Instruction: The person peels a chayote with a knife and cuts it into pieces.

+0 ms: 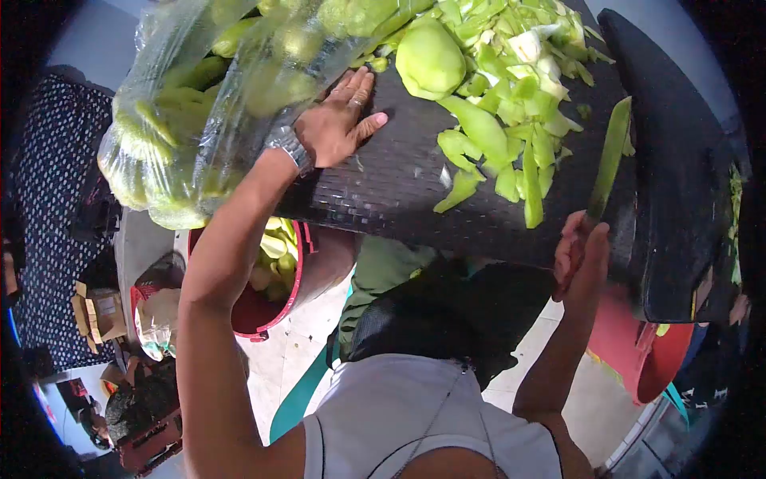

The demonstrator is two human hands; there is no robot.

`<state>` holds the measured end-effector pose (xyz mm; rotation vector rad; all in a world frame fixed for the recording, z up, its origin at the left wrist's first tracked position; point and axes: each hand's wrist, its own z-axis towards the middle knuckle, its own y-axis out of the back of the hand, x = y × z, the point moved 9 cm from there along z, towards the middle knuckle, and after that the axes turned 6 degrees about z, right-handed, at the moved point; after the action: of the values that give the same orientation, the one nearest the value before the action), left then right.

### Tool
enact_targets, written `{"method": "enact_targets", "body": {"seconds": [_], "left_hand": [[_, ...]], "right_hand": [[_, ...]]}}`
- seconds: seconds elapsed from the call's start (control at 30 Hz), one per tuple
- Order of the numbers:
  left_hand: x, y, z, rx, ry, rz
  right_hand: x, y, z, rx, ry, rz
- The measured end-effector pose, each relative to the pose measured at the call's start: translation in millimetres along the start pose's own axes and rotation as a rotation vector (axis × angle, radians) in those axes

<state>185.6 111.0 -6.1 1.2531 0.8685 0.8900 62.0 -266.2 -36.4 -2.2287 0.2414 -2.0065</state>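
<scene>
My left hand (339,120) lies open and flat on the dark woven tabletop (383,176), fingers beside the edge of a clear plastic bag (215,132) full of green fruit. My right hand (582,251) is closed around the handle of a knife (611,156), its long blade pointing up and away near the table's right side. The blade looks green along its length. Between my hands, a peeled pale green fruit (431,60) sits beside a heap of green peelings (519,112). Several strips lie toward the table's near edge.
Below the table at left stands a red-rimmed bin (299,271) holding pale green pieces. Another red bin (638,351) is at lower right. A black panel (678,176) stands along the table's right side. Cardboard boxes (100,315) are at far left.
</scene>
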Motion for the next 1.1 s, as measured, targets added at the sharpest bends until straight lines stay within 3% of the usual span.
{"method": "enact_targets", "body": {"seconds": [0.07, 0.17, 0.2, 0.33, 0.4, 0.5, 0.63, 0.67, 0.77, 0.8, 0.9, 0.93, 1.03, 1.1], "left_hand": [[10, 22, 11, -0.022, -0.072, -0.045], [20, 74, 44, -0.222, 0.302, -0.143], [20, 81, 60, -0.254, 0.336, -0.075], [16, 32, 118, -0.034, 0.555, -0.264], [-1, 8, 137, 0.144, 0.549, -0.463], [-8, 2, 148, 0.019, 0.501, -0.6], [-32, 16, 146, -0.071, 0.244, -0.728], [-58, 22, 134, 0.001, 0.108, -1.002], [-107, 59, 112, -0.107, -0.171, -0.316], [-113, 57, 108, -0.016, -0.09, -0.133], [-101, 37, 110, 0.194, -0.066, -0.131], [-93, 23, 112, 0.319, -0.081, -0.294], [-85, 31, 97, 0.237, -0.068, -0.7], [-73, 34, 90, 0.218, 0.113, -0.936]], "right_hand": [[0, -2, 2, -0.018, -0.011, -0.012], [5, -1, 0, -0.053, -0.008, -0.069], [7, -3, -1, -0.051, 0.008, -0.069], [10, -3, -3, -0.034, 0.026, -0.081], [8, -1, -2, -0.032, 0.058, -0.052], [7, 0, -5, -0.026, 0.101, -0.03], [14, -4, -5, -0.012, 0.121, -0.053], [15, -5, -6, -0.003, 0.126, -0.047], [13, -4, -5, -0.023, 0.049, -0.091], [14, -5, -4, -0.027, 0.05, -0.095], [17, -7, -7, -0.039, 0.067, -0.105], [15, -6, -6, -0.039, 0.091, -0.105], [18, -4, -6, -0.044, 0.116, -0.139], [15, -4, -6, -0.044, 0.069, -0.144]]}}
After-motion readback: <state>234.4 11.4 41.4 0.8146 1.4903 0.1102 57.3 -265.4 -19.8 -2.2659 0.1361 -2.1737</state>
